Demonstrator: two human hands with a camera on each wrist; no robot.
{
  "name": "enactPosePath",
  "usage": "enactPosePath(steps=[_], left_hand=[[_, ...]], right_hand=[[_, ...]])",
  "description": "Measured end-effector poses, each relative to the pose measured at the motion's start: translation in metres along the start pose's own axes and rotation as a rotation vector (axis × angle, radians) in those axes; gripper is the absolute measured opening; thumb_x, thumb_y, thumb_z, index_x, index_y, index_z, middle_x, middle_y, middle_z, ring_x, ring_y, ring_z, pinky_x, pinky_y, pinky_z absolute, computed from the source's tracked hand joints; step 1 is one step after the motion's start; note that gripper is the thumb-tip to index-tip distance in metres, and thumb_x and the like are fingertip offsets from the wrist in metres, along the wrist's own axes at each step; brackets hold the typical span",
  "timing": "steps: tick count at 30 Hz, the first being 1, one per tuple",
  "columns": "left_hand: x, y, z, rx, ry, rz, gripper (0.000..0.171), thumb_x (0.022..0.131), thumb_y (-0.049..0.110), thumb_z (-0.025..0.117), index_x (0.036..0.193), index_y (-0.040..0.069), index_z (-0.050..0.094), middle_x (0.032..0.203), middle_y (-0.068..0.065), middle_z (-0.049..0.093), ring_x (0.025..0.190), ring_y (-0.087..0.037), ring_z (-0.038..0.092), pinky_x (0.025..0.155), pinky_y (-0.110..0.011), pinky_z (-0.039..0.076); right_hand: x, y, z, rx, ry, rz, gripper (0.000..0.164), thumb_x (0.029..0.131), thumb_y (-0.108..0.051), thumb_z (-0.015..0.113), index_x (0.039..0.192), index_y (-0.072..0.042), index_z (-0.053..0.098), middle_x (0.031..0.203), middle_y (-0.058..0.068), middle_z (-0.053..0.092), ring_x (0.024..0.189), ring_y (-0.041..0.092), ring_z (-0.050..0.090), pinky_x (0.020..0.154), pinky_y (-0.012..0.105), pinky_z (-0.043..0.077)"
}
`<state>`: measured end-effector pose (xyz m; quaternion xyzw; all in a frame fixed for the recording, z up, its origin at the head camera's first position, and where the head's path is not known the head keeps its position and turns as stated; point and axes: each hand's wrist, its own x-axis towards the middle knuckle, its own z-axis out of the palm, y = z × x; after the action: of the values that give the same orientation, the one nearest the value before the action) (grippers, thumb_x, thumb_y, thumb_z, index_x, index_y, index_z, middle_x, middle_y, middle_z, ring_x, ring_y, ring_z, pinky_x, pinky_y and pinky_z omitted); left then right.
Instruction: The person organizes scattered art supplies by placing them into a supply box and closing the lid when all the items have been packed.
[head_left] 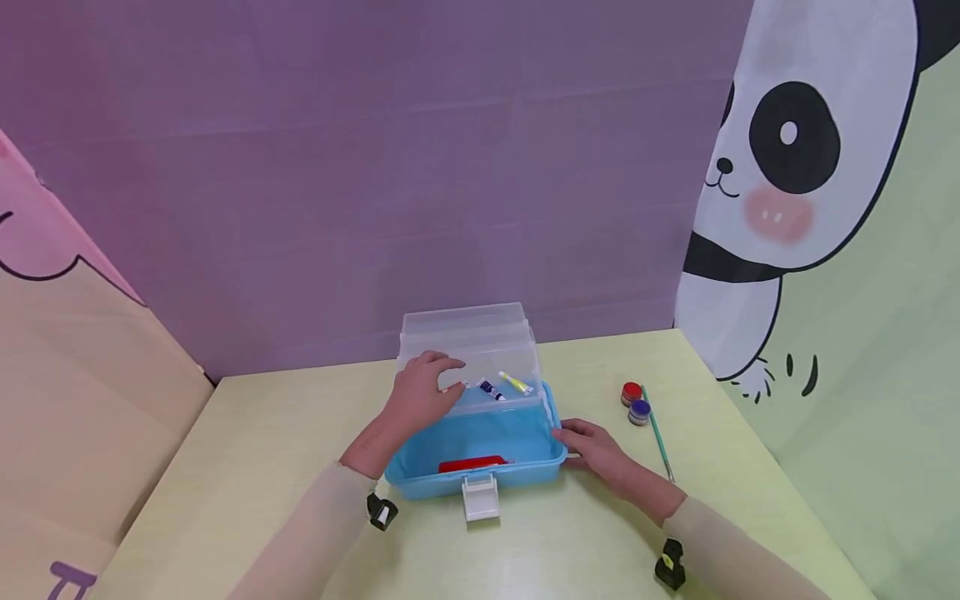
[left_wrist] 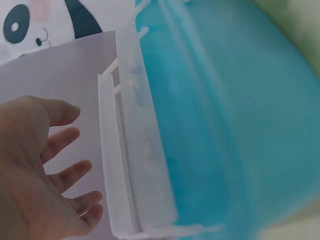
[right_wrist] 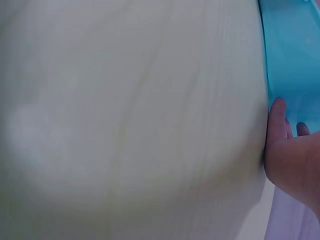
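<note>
A light blue plastic box point(head_left: 525, 477) stands with its translucent lid point(head_left: 465, 321) raised and a translucent tray point(head_left: 480, 407) above its back part. My left hand point(head_left: 423, 392) hovers over the tray's left end, thumb and fingers apart and holding nothing. Near its fingertips lie a dark blue paint tube point(head_left: 491, 389) and a yellow paint tube point(head_left: 515, 382); the white tip of another small item shows by the thumb. At the box's right side, my right hand point(head_left: 600, 454) touches the rim and outer wall with extended fingers. Inside the box rests a long red item point(head_left: 472, 463).
To the right stand a red paint pot point(head_left: 632, 393) and a purple-blue paint pot point(head_left: 640, 412), beside a thin green paintbrush point(head_left: 658, 433). A white latch point(head_left: 481, 498) hangs at the box's front. A purple backdrop point(head_left: 375, 208) rises behind the pale wooden table point(head_left: 285, 450).
</note>
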<state>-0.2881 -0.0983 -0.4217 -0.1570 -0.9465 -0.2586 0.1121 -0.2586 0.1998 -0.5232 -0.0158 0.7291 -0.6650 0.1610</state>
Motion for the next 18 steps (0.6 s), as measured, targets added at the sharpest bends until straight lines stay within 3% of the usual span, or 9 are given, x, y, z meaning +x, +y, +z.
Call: enactPosePath(steps=[8,13,18], left_hand=[[-0.036,-0.024,-0.002,-0.131,0.06,-0.089,0.055,0.087,0.022,0.072,0.136,0.009,0.053,0.14,-0.016,0.044,0.127,-0.036,0.04,0.098,-0.061,0.038],[-0.055,-0.04,-0.005,-0.218,0.105,-0.217,0.068,0.09,0.021,0.067,0.147,0.005,0.034,0.147,-0.019,0.031,0.132,-0.038,0.032,0.101,-0.061,0.035],[-0.073,-0.058,0.001,-0.287,0.12,-0.354,0.07,0.092,0.024,0.063,0.148,0.0,0.028,0.148,-0.023,0.029,0.134,-0.041,0.032,0.104,-0.059,0.033]], right_hand=[[0.0,0.0,0.0,-0.01,0.003,-0.002,0.06,0.095,-0.037,0.063,0.134,0.005,0.048,0.126,0.017,0.057,0.105,0.027,0.061,0.089,0.043,0.052],[0.002,0.0,0.001,-0.003,-0.017,-0.022,0.06,0.095,-0.037,0.062,0.136,0.005,0.047,0.128,0.018,0.056,0.108,0.029,0.06,0.09,0.042,0.052],[0.0,0.002,0.002,-0.014,0.005,-0.015,0.061,0.094,-0.038,0.063,0.134,0.006,0.049,0.125,0.018,0.058,0.106,0.029,0.061,0.087,0.042,0.053]])
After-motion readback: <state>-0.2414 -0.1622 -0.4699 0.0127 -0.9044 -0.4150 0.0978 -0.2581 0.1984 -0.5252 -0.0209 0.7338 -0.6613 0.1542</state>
